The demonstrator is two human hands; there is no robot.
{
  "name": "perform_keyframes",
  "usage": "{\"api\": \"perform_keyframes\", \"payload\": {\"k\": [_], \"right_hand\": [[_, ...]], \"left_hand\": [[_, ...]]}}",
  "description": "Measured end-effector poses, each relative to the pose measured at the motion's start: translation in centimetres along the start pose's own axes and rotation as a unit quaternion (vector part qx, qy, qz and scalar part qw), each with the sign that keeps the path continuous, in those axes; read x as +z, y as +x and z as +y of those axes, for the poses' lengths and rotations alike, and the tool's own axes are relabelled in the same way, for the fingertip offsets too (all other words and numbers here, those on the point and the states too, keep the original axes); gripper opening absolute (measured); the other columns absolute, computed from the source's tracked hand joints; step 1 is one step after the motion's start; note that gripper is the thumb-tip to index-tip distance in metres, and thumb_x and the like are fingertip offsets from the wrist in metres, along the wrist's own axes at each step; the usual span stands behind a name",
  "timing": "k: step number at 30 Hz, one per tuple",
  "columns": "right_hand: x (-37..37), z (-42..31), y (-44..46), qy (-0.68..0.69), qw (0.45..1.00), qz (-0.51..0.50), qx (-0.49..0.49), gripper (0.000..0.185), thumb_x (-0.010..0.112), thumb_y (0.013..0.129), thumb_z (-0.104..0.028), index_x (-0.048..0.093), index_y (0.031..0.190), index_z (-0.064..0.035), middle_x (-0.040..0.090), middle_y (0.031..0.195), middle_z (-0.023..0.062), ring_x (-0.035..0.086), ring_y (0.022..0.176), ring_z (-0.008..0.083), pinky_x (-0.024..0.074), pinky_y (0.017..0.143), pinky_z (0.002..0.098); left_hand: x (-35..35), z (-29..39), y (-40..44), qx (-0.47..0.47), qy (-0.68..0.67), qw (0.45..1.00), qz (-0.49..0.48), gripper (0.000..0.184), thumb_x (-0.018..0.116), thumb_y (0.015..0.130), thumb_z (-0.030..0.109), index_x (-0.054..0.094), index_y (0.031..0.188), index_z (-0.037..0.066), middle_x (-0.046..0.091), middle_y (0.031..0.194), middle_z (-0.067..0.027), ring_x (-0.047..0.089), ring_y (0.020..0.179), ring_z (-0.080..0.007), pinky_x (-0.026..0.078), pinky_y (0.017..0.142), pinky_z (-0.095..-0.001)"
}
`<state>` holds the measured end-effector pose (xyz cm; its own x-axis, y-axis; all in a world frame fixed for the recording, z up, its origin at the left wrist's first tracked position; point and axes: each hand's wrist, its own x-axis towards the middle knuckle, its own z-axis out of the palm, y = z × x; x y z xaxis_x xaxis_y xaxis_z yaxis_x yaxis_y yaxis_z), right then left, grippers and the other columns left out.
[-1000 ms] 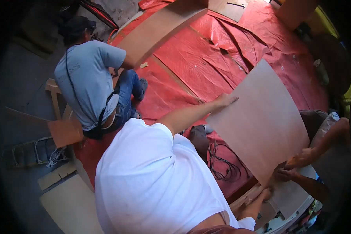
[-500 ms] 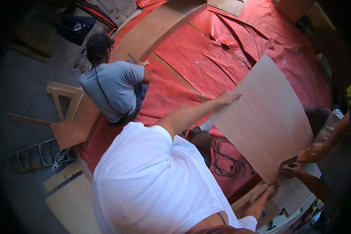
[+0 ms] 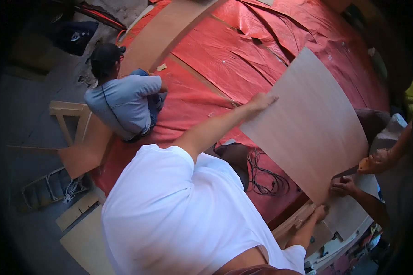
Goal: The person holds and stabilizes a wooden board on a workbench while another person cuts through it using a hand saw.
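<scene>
A thin, slightly curved plywood sheet [image 3: 307,123] is held up at the right of the view. My left hand [image 3: 260,102] is closed on its left edge, the arm stretched out. Down at the sheet's lower corner, my right hand [image 3: 320,212] is closed with its fingers at the edge. Close beside it are the hands of a person at the right: one hand [image 3: 345,186] by the sheet's lower edge, the other hand [image 3: 380,160] with a small orange-yellow object [image 3: 364,166] that I cannot identify. My right fingertips are partly hidden.
A person in a grey shirt [image 3: 124,103] crouches on the red tarp [image 3: 202,91] beside a long curved wooden panel [image 3: 163,34]. Black cable [image 3: 264,176] lies coiled below the sheet. A ladder [image 3: 48,188] and a wooden frame [image 3: 71,114] are at the left.
The sheet and my hands stay together, appearing slightly higher. At the right, the hand with the orange-yellow object has shifted away from the sheet. The crouching person's head and arm have moved.
</scene>
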<state>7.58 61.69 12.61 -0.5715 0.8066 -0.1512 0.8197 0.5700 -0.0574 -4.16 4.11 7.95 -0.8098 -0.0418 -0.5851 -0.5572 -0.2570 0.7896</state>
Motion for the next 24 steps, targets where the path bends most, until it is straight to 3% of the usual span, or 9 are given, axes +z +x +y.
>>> {"api": "perform_keyframes", "payload": {"k": [3, 6, 9, 12, 15, 18, 22, 24], "right_hand": [[-1.1, -1.6, -2.1, -0.015, 0.999, 0.04, -0.01, 0.061, 0.036, 0.086, -0.054, 0.05, 0.127, -0.0111, 0.05, 0.123, 0.0239, 0.052, 0.108, 0.042, 0.0418, 0.092, 0.0472], [3.7, 4.8, 6.0, 0.035, 0.997, 0.012, -0.071, 0.061, 0.035, 0.087, -0.054, 0.048, 0.129, -0.0134, 0.05, 0.124, 0.0243, 0.051, 0.107, 0.0444, 0.0416, 0.091, 0.0488], [-0.2, -0.7, -0.9, -0.015, 0.998, 0.04, -0.051, 0.062, 0.035, 0.087, -0.055, 0.052, 0.125, -0.0094, 0.052, 0.121, 0.0247, 0.052, 0.108, 0.0435, 0.042, 0.09, 0.0488], [0.7, 0.4, 0.1, -0.025, 0.993, 0.08, -0.082, 0.064, 0.032, 0.087, -0.056, 0.053, 0.123, -0.0073, 0.053, 0.119, 0.0247, 0.051, 0.108, 0.0431, 0.0409, 0.091, 0.0485], [6.3, 7.2, 9.8, -0.035, 0.99, 0.04, -0.131, 0.064, 0.031, 0.087, -0.054, 0.054, 0.121, -0.0056, 0.053, 0.12, 0.0239, 0.052, 0.109, 0.0413, 0.0401, 0.093, 0.0479], [-1.4, -1.7, -1.6, 0.007, 1.0, -0.007, 0.025, 0.062, 0.032, 0.087, -0.052, 0.055, 0.12, -0.0044, 0.053, 0.121, 0.0226, 0.052, 0.109, 0.0418, 0.0396, 0.094, 0.0468], [-0.9, -2.8, -3.3, 0.0, 0.997, 0.047, -0.067, 0.061, 0.036, 0.087, -0.051, 0.059, 0.115, -0.0019, 0.055, 0.12, 0.0212, 0.053, 0.109, 0.039, 0.0405, 0.093, 0.0441], [1.6, 0.3, 1.1, -0.032, 0.996, 0.04, -0.07, 0.059, 0.037, 0.089, -0.049, 0.059, 0.115, -0.0012, 0.057, 0.118, 0.0191, 0.053, 0.109, 0.0362, 0.0411, 0.093, 0.0414]], "left_hand": [[-0.2, -0.4, 0.9, 0.021, -0.01, 1.0, 0.0, 0.046, 0.058, 0.085, 0.046, 0.065, 0.1, 0.003, 0.065, 0.083, -0.0088, 0.063, 0.071, -0.019, 0.05, 0.063, -0.0331], [-0.9, -0.9, 1.9, 0.028, -0.002, 1.0, 0.0, 0.047, 0.058, 0.085, 0.046, 0.064, 0.101, 0.003, 0.064, 0.083, -0.0084, 0.062, 0.071, -0.0184, 0.05, 0.063, -0.0332], [-1.5, 0.2, 1.0, 0.046, 0.035, 0.998, -0.009, 0.048, 0.058, 0.086, 0.046, 0.064, 0.101, 0.002, 0.065, 0.083, -0.0088, 0.062, 0.071, -0.018, 0.049, 0.064, -0.0333], [-1.7, -0.7, 2.1, 0.048, 0.054, 0.997, 0.003, 0.049, 0.058, 0.085, 0.046, 0.064, 0.101, 0.0, 0.065, 0.083, -0.0087, 0.062, 0.071, -0.0183, 0.049, 0.064, -0.0332], [-1.6, 0.4, 1.7, 0.055, 0.031, 0.998, 0.022, 0.05, 0.058, 0.086, 0.046, 0.064, 0.101, -0.002, 0.065, 0.084, -0.0084, 0.061, 0.072, -0.0192, 0.049, 0.065, -0.0335], [-1.8, -0.1, 1.9, 0.072, 0.018, 0.997, 0.005, 0.05, 0.057, 0.086, 0.045, 0.063, 0.104, -0.002, 0.065, 0.088, -0.0085, 0.061, 0.075, -0.0197, 0.049, 0.068, -0.0342], [-1.9, 1.0, -0.3, 0.023, -0.036, 0.999, -0.013, 0.049, 0.057, 0.087, 0.042, 0.059, 0.111, -0.001, 0.064, 0.093, -0.0105, 0.061, 0.08, -0.02, 0.049, 0.072, -0.0351], [-1.9, 1.7, -2.7, 0.11, -0.054, 0.989, -0.081, 0.052, 0.057, 0.087, 0.042, 0.057, 0.115, -0.002, 0.064, 0.095, -0.0119, 0.061, 0.08, -0.0209, 0.049, 0.073, -0.0357]]}}
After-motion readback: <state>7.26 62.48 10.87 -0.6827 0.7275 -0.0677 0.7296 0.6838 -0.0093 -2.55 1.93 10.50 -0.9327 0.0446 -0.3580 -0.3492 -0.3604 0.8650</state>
